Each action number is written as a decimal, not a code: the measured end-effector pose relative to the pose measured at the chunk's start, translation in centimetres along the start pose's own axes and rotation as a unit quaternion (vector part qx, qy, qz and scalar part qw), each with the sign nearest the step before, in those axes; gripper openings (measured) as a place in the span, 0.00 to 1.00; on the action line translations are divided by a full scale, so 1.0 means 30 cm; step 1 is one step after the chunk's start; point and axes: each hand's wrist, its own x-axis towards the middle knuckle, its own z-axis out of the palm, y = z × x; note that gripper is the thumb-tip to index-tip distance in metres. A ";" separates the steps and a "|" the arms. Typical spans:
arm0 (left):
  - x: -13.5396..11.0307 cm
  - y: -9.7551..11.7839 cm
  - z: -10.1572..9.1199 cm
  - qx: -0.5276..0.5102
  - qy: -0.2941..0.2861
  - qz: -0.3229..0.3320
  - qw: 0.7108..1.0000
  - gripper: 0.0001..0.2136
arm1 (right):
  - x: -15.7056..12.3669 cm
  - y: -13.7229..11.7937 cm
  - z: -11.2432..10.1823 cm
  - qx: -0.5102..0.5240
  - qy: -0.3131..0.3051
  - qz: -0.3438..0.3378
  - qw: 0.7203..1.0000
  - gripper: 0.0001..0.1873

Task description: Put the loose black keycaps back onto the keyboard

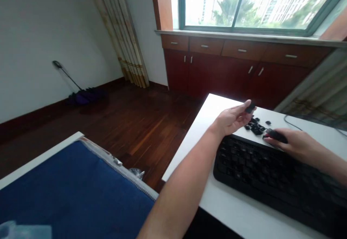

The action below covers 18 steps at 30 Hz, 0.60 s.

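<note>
My left hand (233, 120) is raised above the far edge of the keyboard, pinching a black keycap (251, 107) between thumb and fingers. Below it, several loose black keycaps (255, 127) lie in a pile on the white table. My right hand (299, 143) is closed round a small black-handled tool (278, 136), slightly blurred, whose tip points left to the pile. Under the right hand and forearm lies a black keyboard (244, 179), its right part dark and partly covered. Whether any keys are off it is hard to see.
The white table (187, 161) has a cable (292, 124) at its far right. At the left is a blue, zip-edged surface (89, 192). Wooden cabinets (206, 69) stand under the window, and a purple mop (84, 96) lies by the wall.
</note>
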 end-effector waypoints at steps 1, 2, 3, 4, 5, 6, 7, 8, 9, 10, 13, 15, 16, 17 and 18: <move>-0.007 0.004 0.001 0.012 0.001 -0.002 1.000 0.11 | -0.005 -0.006 0.001 -0.002 0.000 0.001 1.000 0.15; -0.013 0.007 0.005 0.026 0.008 -0.002 1.000 0.11 | -0.012 -0.008 0.004 -0.001 -0.001 -0.002 1.000 0.15; -0.019 0.008 0.009 0.030 0.014 -0.003 0.999 0.10 | -0.017 -0.008 0.006 -0.001 0.001 -0.004 1.000 0.16; -0.024 0.009 0.015 0.024 0.018 -0.004 1.000 0.09 | -0.021 -0.009 0.007 0.000 0.001 -0.005 1.000 0.16; -0.028 0.008 0.022 0.020 0.025 -0.003 0.999 0.09 | -0.022 -0.011 0.006 0.003 -0.001 -0.005 1.000 0.16; -0.031 0.006 0.029 0.021 0.030 0.000 0.999 0.09 | -0.022 -0.015 0.003 0.007 -0.003 -0.001 1.000 0.17; -0.034 0.003 0.037 0.028 0.037 0.005 0.999 0.09 | -0.021 -0.020 -0.003 0.013 -0.002 0.007 1.000 0.18; -0.036 -0.002 0.044 0.039 0.041 0.010 0.998 0.09 | -0.020 -0.028 -0.010 0.024 0.005 0.018 1.000 0.19; -0.037 -0.008 0.052 0.050 0.045 0.013 0.998 0.08 | -0.020 -0.038 -0.020 0.038 0.023 0.029 0.999 0.19; -0.039 -0.014 0.059 0.059 0.046 0.016 0.997 0.08 | -0.022 -0.049 -0.030 0.055 0.050 0.040 0.996 0.19; -0.049 -0.033 0.084 0.076 0.030 0.006 0.997 0.08 | -0.032 -0.086 -0.068 0.106 0.146 0.070 0.981 0.19; -0.058 -0.042 0.103 0.103 0.021 -0.008 0.994 0.09 | -0.039 -0.109 -0.095 0.139 0.190 0.071 0.969 0.20; -0.063 -0.046 0.113 0.118 0.017 -0.012 0.993 0.10 | -0.042 -0.118 -0.106 0.161 0.200 0.063 0.964 0.20; -0.067 -0.051 0.122 0.130 0.013 -0.011 0.991 0.12 | -0.043 -0.126 -0.116 0.185 0.211 0.051 0.959 0.20; -0.071 -0.055 0.131 0.139 0.007 -0.009 0.990 0.13 | -0.043 -0.132 -0.123 0.209 0.210 0.035 0.955 0.19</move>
